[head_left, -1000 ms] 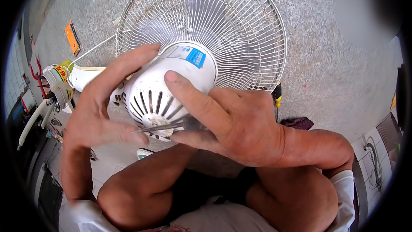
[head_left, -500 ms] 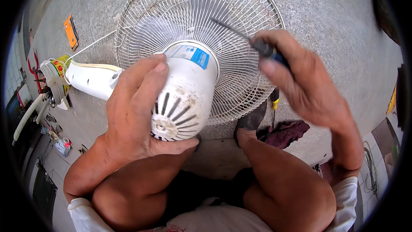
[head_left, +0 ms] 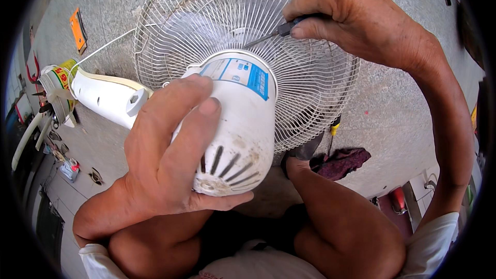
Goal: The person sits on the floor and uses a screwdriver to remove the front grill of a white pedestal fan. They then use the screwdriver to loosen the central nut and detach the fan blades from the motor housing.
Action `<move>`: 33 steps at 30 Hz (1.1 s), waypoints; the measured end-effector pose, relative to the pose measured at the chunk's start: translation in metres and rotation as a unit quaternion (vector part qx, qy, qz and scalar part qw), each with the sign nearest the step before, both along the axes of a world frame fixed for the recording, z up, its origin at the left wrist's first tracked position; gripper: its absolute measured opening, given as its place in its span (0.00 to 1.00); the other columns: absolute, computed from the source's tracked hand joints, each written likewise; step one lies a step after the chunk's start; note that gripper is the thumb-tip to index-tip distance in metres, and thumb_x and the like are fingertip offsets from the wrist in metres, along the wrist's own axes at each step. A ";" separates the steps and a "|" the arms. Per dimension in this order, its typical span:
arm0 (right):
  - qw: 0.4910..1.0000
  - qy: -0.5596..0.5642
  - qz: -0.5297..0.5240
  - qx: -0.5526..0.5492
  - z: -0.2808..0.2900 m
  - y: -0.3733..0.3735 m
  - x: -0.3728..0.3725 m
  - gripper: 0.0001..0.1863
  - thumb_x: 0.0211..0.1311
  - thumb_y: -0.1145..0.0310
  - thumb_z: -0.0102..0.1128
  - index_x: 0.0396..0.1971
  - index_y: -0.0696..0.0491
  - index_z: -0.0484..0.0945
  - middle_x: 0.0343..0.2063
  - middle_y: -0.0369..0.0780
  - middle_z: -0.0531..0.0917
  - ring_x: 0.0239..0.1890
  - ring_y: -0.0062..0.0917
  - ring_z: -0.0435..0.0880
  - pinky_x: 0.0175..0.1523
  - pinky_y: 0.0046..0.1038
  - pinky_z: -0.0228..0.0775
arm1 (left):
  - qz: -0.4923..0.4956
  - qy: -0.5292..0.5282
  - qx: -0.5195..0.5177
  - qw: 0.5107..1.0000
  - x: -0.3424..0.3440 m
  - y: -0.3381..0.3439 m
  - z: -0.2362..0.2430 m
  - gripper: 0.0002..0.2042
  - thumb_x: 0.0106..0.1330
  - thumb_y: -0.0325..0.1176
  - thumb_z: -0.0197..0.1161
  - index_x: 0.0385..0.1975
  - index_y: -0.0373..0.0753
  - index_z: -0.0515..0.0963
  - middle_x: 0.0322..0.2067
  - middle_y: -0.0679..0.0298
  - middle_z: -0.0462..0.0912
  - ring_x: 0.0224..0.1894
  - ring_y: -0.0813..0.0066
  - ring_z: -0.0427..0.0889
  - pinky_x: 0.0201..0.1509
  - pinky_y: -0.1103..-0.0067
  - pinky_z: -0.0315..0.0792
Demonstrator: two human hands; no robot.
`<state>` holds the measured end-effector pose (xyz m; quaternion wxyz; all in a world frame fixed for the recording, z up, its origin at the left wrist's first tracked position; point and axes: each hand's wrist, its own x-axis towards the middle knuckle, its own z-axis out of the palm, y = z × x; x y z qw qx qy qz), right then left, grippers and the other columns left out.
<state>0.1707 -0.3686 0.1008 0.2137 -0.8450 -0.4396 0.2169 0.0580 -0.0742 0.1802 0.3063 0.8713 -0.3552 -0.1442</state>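
A white fan motor housing [head_left: 243, 129] with dark vent slots and a blue-and-white label sits tilted in front of the round wire fan guard [head_left: 320, 77]. Wrapped round the housing's left side, my left hand [head_left: 173, 144] grips it, thumb beneath its rear end. My right hand [head_left: 341, 13] holds a screwdriver [head_left: 284, 29] by its dark handle. Its shaft points down and left, the tip near the far rim of the housing; whether it touches is not clear. To the left extends the white fan neck [head_left: 106, 95], beside a thin white cable.
An orange flat packet [head_left: 78, 31] lies on the grey floor [head_left: 392, 108] at the far left. A yellow tin [head_left: 64, 72] with tools stands beyond the neck. Near my foot are a dark red cloth [head_left: 343, 163] and a yellow-and-black screwdriver [head_left: 334, 128].
My right hand has moved up and away from me, bringing the screwdriver's tip down to the housing's far rim. The housing has tipped slightly toward me, still in my left hand.
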 end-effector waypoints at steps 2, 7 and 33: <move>1.000 0.012 0.001 -0.003 -0.004 -0.001 0.003 0.19 0.61 0.62 0.72 0.48 0.55 0.83 0.32 0.38 0.83 0.30 0.27 0.82 0.38 0.30 0.76 | 0.009 -0.020 0.001 1.000 0.000 -0.002 -0.001 0.57 0.54 0.65 0.75 0.69 0.22 0.58 0.59 0.31 0.71 0.58 0.40 0.78 0.58 0.57 0.78; 0.999 0.046 -0.006 -0.007 -0.009 0.000 0.011 0.18 0.61 0.63 0.71 0.47 0.56 0.84 0.32 0.39 0.83 0.30 0.28 0.83 0.38 0.30 0.76 | 0.018 -0.047 -0.011 0.999 -0.001 -0.006 -0.008 0.54 0.59 0.67 0.70 0.68 0.21 0.58 0.57 0.31 0.72 0.55 0.41 0.80 0.54 0.59 0.81; 0.991 0.101 -0.084 -0.004 -0.037 0.047 0.033 0.14 0.62 0.63 0.69 0.41 0.58 0.84 0.31 0.44 0.84 0.31 0.34 0.84 0.39 0.34 0.77 | 0.007 -0.068 -0.045 0.997 -0.002 -0.002 -0.018 0.48 0.64 0.66 0.63 0.67 0.25 0.61 0.56 0.33 0.74 0.54 0.43 0.81 0.52 0.60 0.82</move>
